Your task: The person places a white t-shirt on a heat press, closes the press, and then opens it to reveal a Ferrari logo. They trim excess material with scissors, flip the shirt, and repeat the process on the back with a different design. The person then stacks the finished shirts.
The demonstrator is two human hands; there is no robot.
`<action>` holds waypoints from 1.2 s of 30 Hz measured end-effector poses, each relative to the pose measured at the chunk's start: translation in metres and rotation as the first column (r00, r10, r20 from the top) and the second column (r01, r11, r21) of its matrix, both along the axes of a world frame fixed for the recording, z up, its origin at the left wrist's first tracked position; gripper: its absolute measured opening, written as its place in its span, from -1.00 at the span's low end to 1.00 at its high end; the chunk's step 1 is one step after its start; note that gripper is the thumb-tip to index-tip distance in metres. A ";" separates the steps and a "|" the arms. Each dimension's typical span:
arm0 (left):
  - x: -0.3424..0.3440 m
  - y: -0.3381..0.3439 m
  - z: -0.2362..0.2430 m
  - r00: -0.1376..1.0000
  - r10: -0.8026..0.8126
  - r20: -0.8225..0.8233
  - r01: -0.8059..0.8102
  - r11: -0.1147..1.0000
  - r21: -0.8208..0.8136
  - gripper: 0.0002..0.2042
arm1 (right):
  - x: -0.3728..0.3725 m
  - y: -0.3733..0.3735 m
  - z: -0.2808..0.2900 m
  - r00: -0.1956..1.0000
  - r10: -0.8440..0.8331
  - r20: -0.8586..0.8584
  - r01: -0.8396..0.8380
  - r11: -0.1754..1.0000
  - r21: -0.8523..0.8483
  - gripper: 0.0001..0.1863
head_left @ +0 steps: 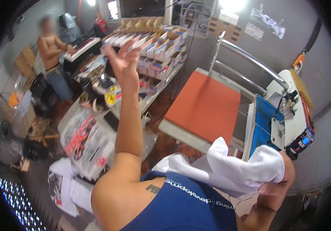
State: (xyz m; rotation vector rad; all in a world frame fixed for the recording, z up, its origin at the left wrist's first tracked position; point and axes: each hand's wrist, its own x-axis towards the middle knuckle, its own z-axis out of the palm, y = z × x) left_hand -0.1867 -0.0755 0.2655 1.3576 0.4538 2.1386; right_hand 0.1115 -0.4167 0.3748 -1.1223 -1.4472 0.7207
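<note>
My left arm stretches up and forward, and my left hand (124, 61) is raised with its fingers spread, holding nothing. It appears in front of the rows of cardboard boxes, slightly blurred. At the lower right, my right hand (275, 181) grips a bunched white cloth (246, 167); its thumb shows on the near side. The cloth hangs in folds across the front of my body, and its full shape is hidden. Beyond it lies a flat orange pad (208, 106) on a pale press table. A blue panel (265, 119) stands to the right of the pad.
Metal bars (254, 59) rise behind the pad. At the right is a control box (302, 142) with a lit screen. Boxes (154, 54) fill a shelf ahead. Printed plastic bags (86, 138) and a printed white shirt (63, 184) lie left. Another person (52, 57) stands at the far left.
</note>
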 end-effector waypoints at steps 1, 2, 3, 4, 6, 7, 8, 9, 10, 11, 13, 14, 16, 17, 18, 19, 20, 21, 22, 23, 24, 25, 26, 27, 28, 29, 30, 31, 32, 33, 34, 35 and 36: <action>-0.007 -0.011 0.000 0.986 -0.163 -0.047 0.165 0.985 0.054 -0.26 | 0.001 0.003 -0.001 0.994 0.108 0.009 -0.108 0.994 0.011 -0.59; -0.002 -0.028 -0.004 0.908 -0.186 -0.375 0.218 0.975 0.045 -0.41 | 0.000 0.005 -0.003 0.982 0.190 -0.016 -0.189 0.980 0.065 -0.61; 0.008 -0.041 -0.006 0.717 -0.171 -0.676 0.294 0.953 0.070 -0.54 | 0.004 0.009 -0.002 0.953 0.295 0.064 -0.297 0.954 0.029 -0.62; 0.036 -0.075 -0.026 0.564 -0.229 -0.794 0.335 0.942 -0.034 -0.67 | 0.006 0.014 -0.002 0.921 0.373 0.110 -0.378 0.925 0.032 -0.65; 0.083 -0.135 -0.062 0.302 -0.727 -0.617 0.675 0.620 -0.399 -0.20 | 0.014 0.022 -0.001 0.856 0.466 0.224 -0.479 0.878 0.001 -0.68; 0.106 -0.157 -0.081 0.214 -0.594 -0.775 0.692 0.652 -0.309 -0.05 | 0.018 0.025 -0.002 0.792 0.573 0.211 -0.589 0.808 0.016 -0.69; 0.117 -0.176 -0.100 0.016 -0.858 -0.513 0.769 0.339 -0.543 -0.12 | 0.023 0.028 -0.004 0.751 0.631 0.193 -0.639 0.769 -0.027 -0.67; 0.128 -0.195 -0.120 -0.182 -0.964 -0.194 0.764 -0.014 -0.645 -0.18 | 0.026 0.030 -0.008 0.745 0.646 0.165 -0.654 0.756 -0.007 -0.65; 0.136 -0.198 -0.136 -0.237 -0.909 -0.343 0.671 0.102 -0.734 -0.40 | 0.030 0.030 -0.012 0.737 0.662 0.139 -0.669 0.743 0.014 -0.63; 0.141 -0.204 -0.149 -0.205 -0.875 -0.439 0.737 0.158 -0.658 -0.50 | 0.034 0.031 -0.018 0.727 0.677 0.112 -0.684 0.729 0.035 -0.61; 0.124 -0.197 -0.160 -0.241 -0.905 -0.351 0.665 0.109 -0.739 -0.57 | 0.040 0.019 -0.030 0.790 0.613 0.002 -0.611 0.788 0.078 -0.58; 0.111 -0.189 -0.158 -0.191 -0.960 -0.205 0.630 0.041 -0.776 -0.58 | 0.043 0.012 -0.036 0.841 0.536 -0.075 -0.530 0.844 0.083 -0.56; 0.072 -0.157 -0.135 0.146 -0.827 -0.543 0.643 0.497 -0.583 -0.54 | 0.046 -0.006 -0.047 0.896 0.423 -0.134 -0.410 0.905 0.118 -0.53; 0.053 -0.136 -0.118 0.372 -0.202 -0.906 0.248 0.962 -0.112 -0.49 | 0.047 -0.013 -0.050 0.914 0.373 -0.161 -0.355 0.926 0.131 -0.53; 0.032 -0.121 -0.102 0.567 -0.276 -0.776 0.113 0.959 -0.258 -0.46 | 0.046 -0.020 -0.053 0.892 0.392 -0.226 -0.364 0.919 0.153 -0.52; 0.022 -0.108 -0.089 0.728 -0.326 -0.603 0.090 0.918 -0.387 -0.42 | 0.046 -0.022 -0.054 0.890 0.406 -0.208 -0.383 0.913 0.142 -0.52; 0.016 -0.096 -0.074 0.813 -0.367 -0.452 0.110 0.859 -0.500 -0.38 | 0.041 -0.023 -0.056 0.882 0.391 -0.262 -0.361 0.919 0.158 -0.53; 0.025 -0.102 -0.073 0.673 -0.414 -0.613 0.205 0.900 -0.384 -0.31 | 0.037 -0.019 -0.056 0.852 0.473 -0.222 -0.435 0.878 0.203 -0.56; 0.042 -0.105 -0.071 0.539 -0.396 -0.743 0.316 0.913 -0.257 -0.25 | 0.033 -0.011 -0.056 0.805 0.558 -0.202 -0.530 0.829 0.175 -0.58; 0.067 -0.108 -0.069 0.403 -0.328 -0.854 0.441 0.888 -0.133 -0.18 | 0.029 -0.005 -0.057 0.762 0.616 -0.200 -0.604 0.787 0.122 -0.60; 0.096 -0.146 -0.085 0.259 -0.473 -0.842 0.560 0.784 -0.268 -0.02 | 0.028 0.009 -0.056 0.650 0.751 -0.114 -0.749 0.659 0.067 -0.60; 0.125 -0.177 -0.099 0.063 -0.540 -0.839 0.644 0.665 -0.379 -0.16 | 0.027 0.017 -0.056 0.525 0.848 -0.072 -0.849 0.528 0.030 -0.60; 0.151 -0.208 -0.113 -0.082 -0.694 -0.715 0.684 0.482 -0.547 -0.30 | 0.026 0.022 -0.057 0.441 0.898 0.000 -0.896 0.440 -0.063 -0.60; 0.166 -0.228 -0.122 -0.199 -0.765 -0.613 0.722 0.308 -0.619 -0.43 | 0.028 0.022 -0.058 0.464 0.886 0.003 -0.885 0.464 0.034 -0.61; 0.170 -0.229 -0.127 -0.241 -0.760 -0.604 0.691 0.302 -0.657 -0.57 | 0.035 0.019 -0.057 0.516 0.857 0.016 -0.855 0.513 0.070 -0.63; 0.166 -0.229 -0.131 -0.246 -0.813 -0.527 0.579 0.313 -0.753 -0.69 | 0.043 0.012 -0.057 0.558 0.829 -0.020 -0.824 0.557 0.099 -0.65; 0.154 -0.223 -0.130 -0.116 -0.886 -0.448 0.510 0.334 -0.793 -0.71 | 0.053 0.005 -0.060 0.597 0.798 -0.086 -0.792 0.603 0.095 -0.67; 0.135 -0.205 -0.126 -0.004 -0.925 -0.381 0.439 0.340 -0.831 -0.72 | 0.065 -0.004 -0.063 0.690 0.719 -0.086 -0.717 0.695 0.058 -0.68; 0.114 -0.188 -0.119 0.087 -0.906 -0.414 0.457 0.406 -0.792 -0.71 | 0.080 -0.017 -0.064 0.785 0.614 -0.084 -0.617 0.787 -0.006 -0.69; 0.093 -0.173 -0.112 0.163 -0.877 -0.451 0.367 0.478 -0.798 -0.68 | 0.094 -0.024 -0.071 0.856 0.510 -0.081 -0.514 0.857 -0.043 -0.71; 0.070 -0.167 -0.105 0.243 -0.830 -0.503 0.387 0.558 -0.734 -0.74 | 0.108 -0.030 -0.077 0.913 0.407 0.007 -0.402 0.905 -0.141 -0.72; 0.049 -0.162 -0.099 0.336 -0.770 -0.543 0.312 0.635 -0.707 -0.80 | 0.120 -0.033 -0.087 0.944 0.315 0.094 -0.290 0.934 -0.208 -0.75; 0.039 -0.165 -0.096 0.436 -0.718 -0.542 0.304 0.685 -0.662 -0.85 | 0.132 -0.033 -0.098 0.959 0.212 0.189 -0.164 0.957 -0.241 -0.76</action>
